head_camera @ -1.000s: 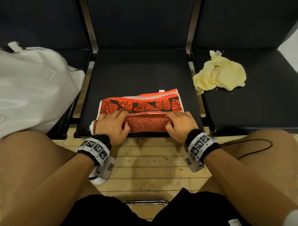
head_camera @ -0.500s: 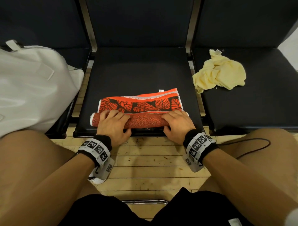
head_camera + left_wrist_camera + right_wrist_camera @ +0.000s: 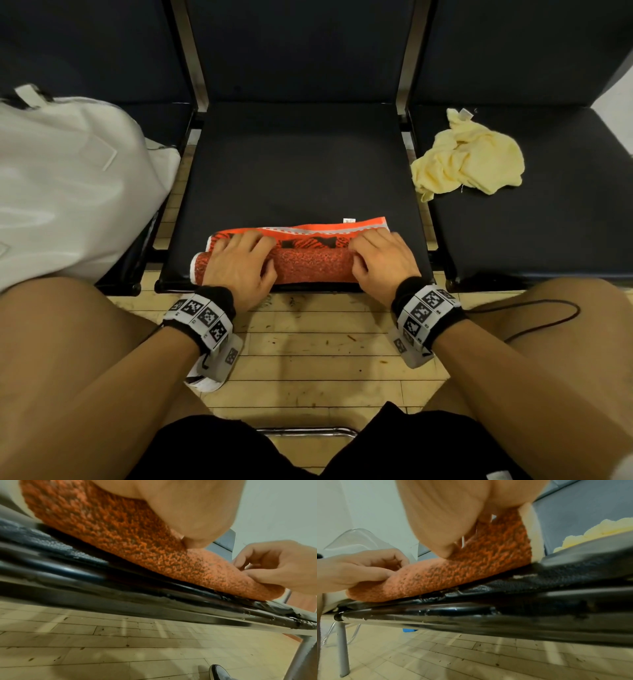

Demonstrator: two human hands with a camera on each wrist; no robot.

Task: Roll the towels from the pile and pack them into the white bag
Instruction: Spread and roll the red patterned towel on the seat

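Rolling step, nearly complete: our left hand [image 3: 238, 265] and right hand [image 3: 382, 262] curl over the orange towel [image 3: 311, 265], gripping a nubbly terry cylinder at the near edge of the black padded seat [image 3: 294, 164]; only a narrow printed strip lies flat just beyond our fingertips; next, we judge, one last turn, then a carry to the white bag [image 3: 68, 185], smooth and slack, left of our left hand; a crumpled yellow towel [image 3: 469, 161] waits beyond our right hand

Orange towel [image 3: 310, 263] mostly rolled (tail flat); yellow towel [image 3: 469, 161] crumpled; white bag [image 3: 68, 185] leftmost.
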